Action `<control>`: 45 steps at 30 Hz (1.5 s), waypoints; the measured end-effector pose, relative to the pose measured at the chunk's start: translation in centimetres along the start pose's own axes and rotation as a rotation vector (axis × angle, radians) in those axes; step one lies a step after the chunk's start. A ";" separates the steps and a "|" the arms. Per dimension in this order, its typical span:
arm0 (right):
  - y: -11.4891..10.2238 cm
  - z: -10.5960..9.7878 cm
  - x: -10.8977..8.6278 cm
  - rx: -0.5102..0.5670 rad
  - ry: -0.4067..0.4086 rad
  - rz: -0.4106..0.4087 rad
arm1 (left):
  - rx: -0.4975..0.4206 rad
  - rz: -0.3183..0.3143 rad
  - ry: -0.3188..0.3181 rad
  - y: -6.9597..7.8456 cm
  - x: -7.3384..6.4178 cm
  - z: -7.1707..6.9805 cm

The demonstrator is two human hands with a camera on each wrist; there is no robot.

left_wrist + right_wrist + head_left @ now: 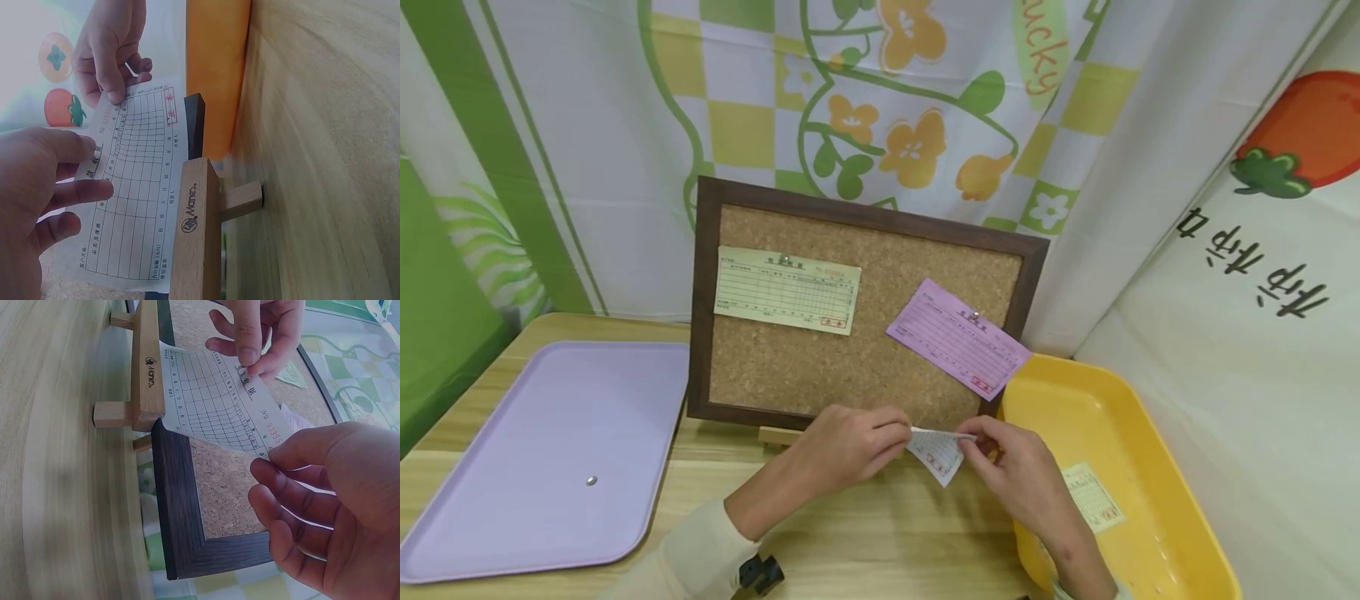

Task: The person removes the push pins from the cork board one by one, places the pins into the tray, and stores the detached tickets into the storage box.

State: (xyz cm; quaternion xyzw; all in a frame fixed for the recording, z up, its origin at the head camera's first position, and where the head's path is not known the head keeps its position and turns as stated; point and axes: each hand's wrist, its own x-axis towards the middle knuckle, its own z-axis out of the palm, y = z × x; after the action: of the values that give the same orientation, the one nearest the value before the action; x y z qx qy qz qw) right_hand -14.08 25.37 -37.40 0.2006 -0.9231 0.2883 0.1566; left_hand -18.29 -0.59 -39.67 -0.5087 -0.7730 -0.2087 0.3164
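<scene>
Both hands hold a white printed receipt slip [937, 454] in front of the lower edge of a framed cork board [805, 367]. My left hand [853, 443] pinches the slip's upper edge near the middle, as the right wrist view shows. At one corner, my right hand [350, 500] grips it between thumb and forefinger. The paper bends and overlaps the wooden easel ledge [195, 237] in the left wrist view. On the cork, a pale green slip [786, 292] is pinned nearly level at the left, and a purple slip [958, 337] hangs tilted at the right.
A lilac tray [565, 417] lies on the wooden table at the left, with one small metal pin [591, 481] on it. To the right stands a yellow basin [1138, 433] with a pale yellow-green slip [1093, 497] inside. A patterned curtain [737, 83] hangs behind the board.
</scene>
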 end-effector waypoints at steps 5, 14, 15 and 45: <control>-0.1 -0.1 -0.2 0.015 0.004 -0.003 | -0.051 0.005 0.038 0.2 -0.4 -0.5; 0.0 -0.2 -0.2 0.020 0.011 -0.002 | -0.074 -0.007 0.067 -0.2 -1.8 -1.6; -0.1 -0.3 -0.2 0.021 0.011 -0.003 | -0.068 -0.005 0.075 -0.2 -1.9 -1.7; 0.8 -1.8 -1.5 -0.053 0.022 0.083 | -0.042 -0.090 0.069 -1.4 -5.7 -4.8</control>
State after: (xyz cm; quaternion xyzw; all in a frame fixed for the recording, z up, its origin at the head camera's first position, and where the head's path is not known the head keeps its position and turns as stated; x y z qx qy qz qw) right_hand -12.79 27.45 -36.99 0.1547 -0.9361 0.2723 0.1600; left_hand -16.66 -7.98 -40.24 -0.4725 -0.7791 -0.2564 0.3226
